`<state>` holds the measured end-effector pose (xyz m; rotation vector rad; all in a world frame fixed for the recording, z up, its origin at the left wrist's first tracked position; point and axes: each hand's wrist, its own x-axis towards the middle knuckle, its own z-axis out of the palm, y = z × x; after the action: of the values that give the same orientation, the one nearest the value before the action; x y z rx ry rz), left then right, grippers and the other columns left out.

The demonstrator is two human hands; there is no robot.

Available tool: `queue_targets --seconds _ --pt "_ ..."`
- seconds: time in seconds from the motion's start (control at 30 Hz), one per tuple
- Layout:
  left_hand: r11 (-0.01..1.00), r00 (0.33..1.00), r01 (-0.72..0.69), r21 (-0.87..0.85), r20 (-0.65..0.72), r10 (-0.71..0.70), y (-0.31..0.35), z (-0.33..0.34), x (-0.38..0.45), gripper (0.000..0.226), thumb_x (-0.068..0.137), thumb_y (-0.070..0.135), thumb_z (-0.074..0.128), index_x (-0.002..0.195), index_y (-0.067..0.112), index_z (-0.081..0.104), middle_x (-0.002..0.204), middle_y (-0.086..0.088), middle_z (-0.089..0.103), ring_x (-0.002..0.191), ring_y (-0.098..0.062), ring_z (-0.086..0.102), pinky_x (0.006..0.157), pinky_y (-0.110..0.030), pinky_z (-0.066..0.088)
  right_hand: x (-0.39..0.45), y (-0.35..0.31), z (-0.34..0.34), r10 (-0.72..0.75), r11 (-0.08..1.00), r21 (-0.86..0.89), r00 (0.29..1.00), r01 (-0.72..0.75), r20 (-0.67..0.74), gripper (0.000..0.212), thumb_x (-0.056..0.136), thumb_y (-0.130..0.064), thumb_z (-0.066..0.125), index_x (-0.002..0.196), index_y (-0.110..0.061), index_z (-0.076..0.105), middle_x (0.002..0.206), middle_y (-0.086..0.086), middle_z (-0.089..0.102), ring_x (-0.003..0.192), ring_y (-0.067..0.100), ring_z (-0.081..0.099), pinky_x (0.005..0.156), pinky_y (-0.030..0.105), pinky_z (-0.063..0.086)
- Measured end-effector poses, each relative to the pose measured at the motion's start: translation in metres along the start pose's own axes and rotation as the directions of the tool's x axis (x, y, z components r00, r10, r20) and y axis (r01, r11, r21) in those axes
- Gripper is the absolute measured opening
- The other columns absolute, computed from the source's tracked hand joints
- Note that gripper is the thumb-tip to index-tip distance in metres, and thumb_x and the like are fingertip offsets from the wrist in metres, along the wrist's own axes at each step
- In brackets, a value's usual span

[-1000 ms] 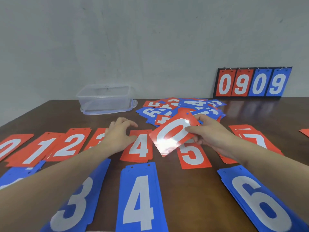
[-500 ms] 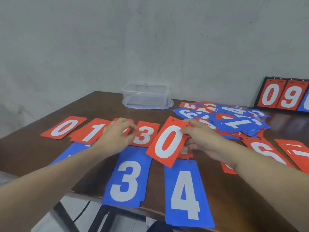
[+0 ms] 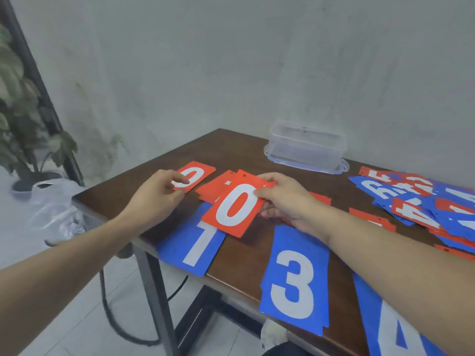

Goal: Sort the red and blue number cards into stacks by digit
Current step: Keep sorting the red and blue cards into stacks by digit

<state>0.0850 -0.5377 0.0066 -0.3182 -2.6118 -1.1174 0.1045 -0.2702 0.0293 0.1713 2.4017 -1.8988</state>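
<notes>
My right hand [image 3: 285, 199] pinches a red 0 card [image 3: 235, 205] by its right edge and holds it tilted above the table, over the red 1 stack [image 3: 214, 187] and the top of the blue 1 card [image 3: 194, 249]. My left hand [image 3: 156, 195] touches the near edge of the red 0 card [image 3: 199, 173] that lies near the table's left corner, fingers curled over it. A blue 3 stack [image 3: 295, 281] lies near the front edge. A loose heap of red and blue cards [image 3: 421, 199] covers the right side.
A clear plastic box [image 3: 305, 150] stands at the back of the brown table [image 3: 231, 147]. A blue 4 card [image 3: 393, 330] sits at the bottom right. The table's left edge is close to my left hand. A plant [image 3: 23, 119] and white bag [image 3: 54, 209] are on the floor at left.
My head has turned left, so the scoreboard has left the view. My right hand carried the red 0 card leftward. My left hand moved left onto the lying red 0 card.
</notes>
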Motion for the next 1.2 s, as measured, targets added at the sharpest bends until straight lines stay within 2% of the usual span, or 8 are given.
queue_targets --seconds 0.23,0.47,0.57,0.63,0.73,0.93,1.07,1.2 --pt "0.996 0.996 0.086 -0.032 -0.037 -0.087 -0.038 -0.022 0.018 0.021 0.093 0.017 0.061 0.094 0.038 0.062 0.107 0.000 0.065 0.090 -0.008 0.064 0.079 -0.026 0.047 0.073 -0.024 0.064 -0.063 0.991 -0.112 0.997 0.067 0.040 0.026 0.094 -0.007 0.064 0.117 -0.018 0.062 0.081 0.012 0.066 0.052 0.014 0.062 0.058 0.030 0.059" --pt "0.995 0.995 0.088 -0.045 -0.046 -0.090 -0.052 -0.022 0.042 0.016 0.092 0.018 0.062 0.096 0.033 0.064 0.109 0.005 0.064 0.092 -0.006 0.065 0.080 -0.021 0.050 0.137 -0.038 0.108 -0.175 0.926 -0.335 0.984 0.175 0.031 0.026 0.089 -0.007 0.060 0.110 -0.021 0.061 0.092 0.004 0.069 0.055 0.016 0.066 0.056 0.031 0.056" --pt "0.996 0.996 0.080 -0.030 -0.038 -0.081 -0.052 -0.017 0.051 0.010 0.093 0.025 0.063 0.097 0.034 0.064 0.107 0.010 0.060 0.094 -0.003 0.062 0.085 -0.023 0.051 0.156 -0.031 0.112 -0.240 0.804 -0.550 0.969 0.227 0.050 0.023 0.087 -0.016 0.062 0.107 -0.029 0.060 0.107 -0.004 0.067 0.087 0.018 0.065 0.072 0.031 0.053" --pt "0.997 0.997 0.079 -0.017 -0.024 -0.079 -0.052 -0.013 0.055 0.009 0.093 0.027 0.063 0.097 0.036 0.064 0.108 0.011 0.058 0.094 -0.001 0.061 0.084 -0.021 0.049 0.163 -0.025 0.114 -0.255 0.687 -0.693 0.966 0.217 0.049 0.028 0.087 -0.026 0.065 0.114 -0.033 0.060 0.118 -0.006 0.063 0.112 0.019 0.056 0.087 0.034 0.048" --pt "0.999 0.999 0.053 0.011 -0.007 -0.053 -0.049 -0.007 0.061 0.018 0.094 0.024 0.063 0.092 0.042 0.060 0.108 0.013 0.057 0.094 0.000 0.060 0.083 -0.020 0.048 0.166 -0.021 0.112 -0.309 0.599 -0.772 0.951 0.213 0.022 0.046 0.086 -0.038 0.070 0.129 -0.034 0.054 0.134 -0.002 0.053 0.128 0.023 0.043 0.101 0.038 0.039" --pt "0.999 0.999 0.034 -0.018 0.039 -0.033 -0.024 0.011 0.065 0.014 0.094 0.028 0.062 0.095 0.042 0.059 0.105 0.022 0.050 0.097 0.005 0.056 0.074 -0.009 0.038 0.156 -0.015 0.082 -0.355 0.695 -0.654 0.934 0.299 0.049 0.039 0.085 -0.035 0.069 0.122 -0.032 0.056 0.118 -0.006 0.057 0.116 0.021 0.048 0.098 0.036 0.043" --pt "0.998 0.996 -0.016 -0.060 0.087 0.021 0.006 0.029 0.063 0.021 0.094 0.023 0.060 0.093 0.043 0.059 0.107 0.024 0.049 0.099 0.003 0.057 0.075 -0.015 0.042 0.133 -0.013 0.040 -0.377 0.707 -0.622 0.923 0.337 0.071 0.035 0.085 -0.034 0.070 0.117 -0.033 0.056 0.110 -0.009 0.057 0.108 0.016 0.050 0.089 0.031 0.042" --pt "0.996 0.987 -0.090 -0.020 0.134 0.092 0.043 0.056 0.061 0.018 0.092 0.019 0.062 0.098 0.036 0.060 0.102 0.020 0.050 0.091 -0.003 0.056 0.074 -0.009 0.039 0.098 -0.009 -0.014 -0.382 0.717 -0.613 0.923 0.331 0.051 0.033 0.087 -0.033 0.072 0.116 -0.031 0.057 0.111 -0.009 0.059 0.098 0.011 0.055 0.081 0.026 0.040"
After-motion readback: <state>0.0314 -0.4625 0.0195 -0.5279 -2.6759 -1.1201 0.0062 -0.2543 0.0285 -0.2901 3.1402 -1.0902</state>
